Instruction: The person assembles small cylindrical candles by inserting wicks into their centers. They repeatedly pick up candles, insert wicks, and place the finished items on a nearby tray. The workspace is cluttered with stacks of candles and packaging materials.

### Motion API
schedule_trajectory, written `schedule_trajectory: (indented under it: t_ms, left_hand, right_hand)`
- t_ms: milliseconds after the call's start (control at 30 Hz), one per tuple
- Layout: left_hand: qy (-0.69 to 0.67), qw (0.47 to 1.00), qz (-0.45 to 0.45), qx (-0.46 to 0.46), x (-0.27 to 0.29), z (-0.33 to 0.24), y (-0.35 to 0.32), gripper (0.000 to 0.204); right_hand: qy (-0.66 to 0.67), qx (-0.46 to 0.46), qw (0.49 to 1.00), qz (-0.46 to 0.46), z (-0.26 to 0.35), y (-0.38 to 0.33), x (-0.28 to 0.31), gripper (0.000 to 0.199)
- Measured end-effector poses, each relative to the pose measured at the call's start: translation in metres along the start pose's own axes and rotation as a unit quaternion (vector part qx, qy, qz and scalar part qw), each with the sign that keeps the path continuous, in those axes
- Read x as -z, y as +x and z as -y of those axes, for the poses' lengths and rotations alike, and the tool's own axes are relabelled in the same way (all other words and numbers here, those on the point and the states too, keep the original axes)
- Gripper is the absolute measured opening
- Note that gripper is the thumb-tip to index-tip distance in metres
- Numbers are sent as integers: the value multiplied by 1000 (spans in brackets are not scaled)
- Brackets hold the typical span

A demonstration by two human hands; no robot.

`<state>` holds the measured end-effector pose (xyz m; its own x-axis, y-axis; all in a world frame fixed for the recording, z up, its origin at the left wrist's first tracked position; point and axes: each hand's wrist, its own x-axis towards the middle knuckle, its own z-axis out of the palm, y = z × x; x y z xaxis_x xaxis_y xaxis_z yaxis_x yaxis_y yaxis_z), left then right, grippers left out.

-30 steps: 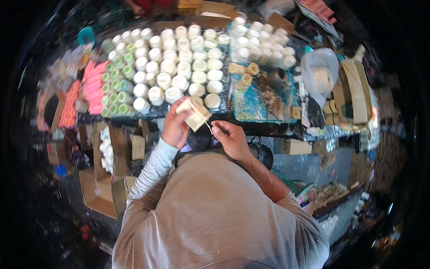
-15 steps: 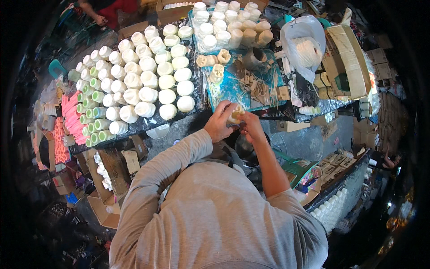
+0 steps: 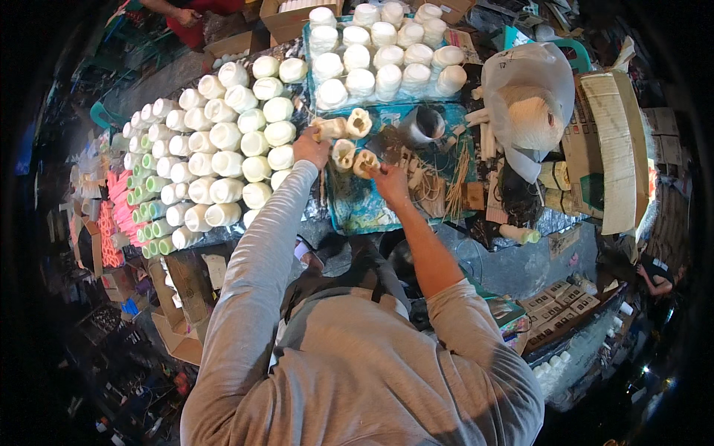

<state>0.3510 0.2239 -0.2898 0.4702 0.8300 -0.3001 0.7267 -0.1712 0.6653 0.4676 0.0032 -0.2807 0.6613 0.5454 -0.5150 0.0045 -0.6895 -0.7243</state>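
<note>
Several hollow, cream, wax-like cylinders with lobed open ends lie together on a blue, stained board [image 3: 357,212]. My left hand [image 3: 312,148] is closed around the near-left end of one lying cream cylinder [image 3: 332,128]. My right hand [image 3: 392,186] pinches the rim of another cream cylinder [image 3: 364,163], which rests on the board with its opening showing. Between my hands sits a third cylinder [image 3: 343,154], and a further one [image 3: 359,123] stands just beyond it. My left fingertips are partly hidden.
Rows of white, rounded pieces [image 3: 224,135] cover the table at left, with more white pieces [image 3: 387,56] behind. A dark metal cylinder [image 3: 422,125] and thin sticks [image 3: 457,182] lie right. A white plastic bag [image 3: 528,89] and a cardboard box [image 3: 606,149] stand further right.
My hands have moved apart and forward from in front of my body to the board. The cream piece they held together now appears to rest on the board at my right hand.
</note>
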Motion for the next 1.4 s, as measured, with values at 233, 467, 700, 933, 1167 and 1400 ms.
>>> schedule_trajectory:
  t_ms: [233,467,700,933,1167,1400]
  left_hand:
    - [153,977,6,-150,11,-26,-6,30]
    - [337,889,82,-299,34,-34,-11,38]
    - [209,944,30,-255,40,-35,-35,52]
    - [-141,936,235,-221,66,-37,-218,50]
    - [-541,815,186,88,104,23,-303,35]
    - [-276,948,110,112,178,107,-373,42]
  right_hand:
    - [106,24,994,-12,-14,11,-7,31]
    - [65,25,997,27,-7,6,11,37]
    - [96,24,995,16,-11,-26,35,31]
    - [373,-42,884,277,63,-123,51,26]
    - [401,68,843,351,132,-146,-44,27]
    - [295,39,858,418,150,-194,-136,9]
